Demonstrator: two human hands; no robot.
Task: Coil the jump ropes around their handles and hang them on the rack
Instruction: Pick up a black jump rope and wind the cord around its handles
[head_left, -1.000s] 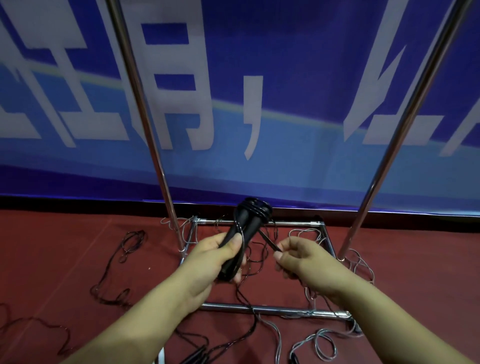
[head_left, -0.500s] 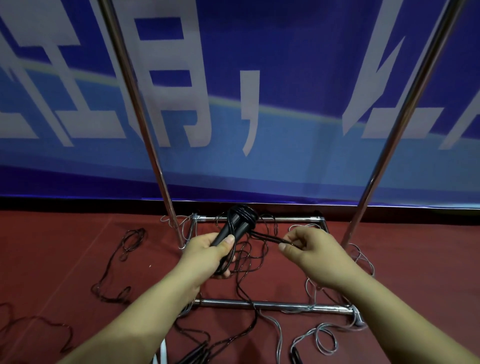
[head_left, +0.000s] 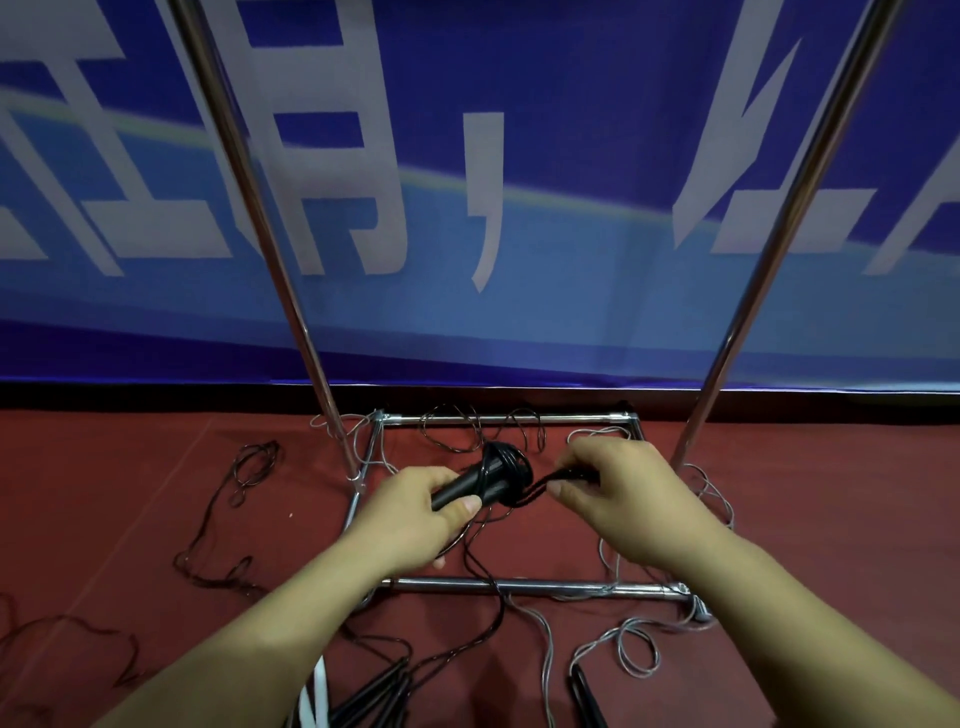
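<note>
My left hand (head_left: 415, 514) grips a pair of black jump-rope handles (head_left: 470, 486) that point up and to the right. Black rope (head_left: 506, 465) is coiled in several turns around their far end. My right hand (head_left: 618, 486) pinches the loose stretch of that black rope just right of the coil. The rest of the rope trails down to the floor below the handles. A chrome rack (head_left: 524, 587) stands in front of me, with two upright poles and a rectangular base on the red floor.
Loose black rope (head_left: 249, 470) lies tangled on the floor at left. Grey rope (head_left: 631, 644) loops around the rack base at right. More black handles (head_left: 379, 696) lie near my feet. A blue banner (head_left: 519, 182) covers the wall behind the rack.
The handles have dropped lower and tilted flatter. My right hand has carried the rope around the coil and now sits close to its right side.
</note>
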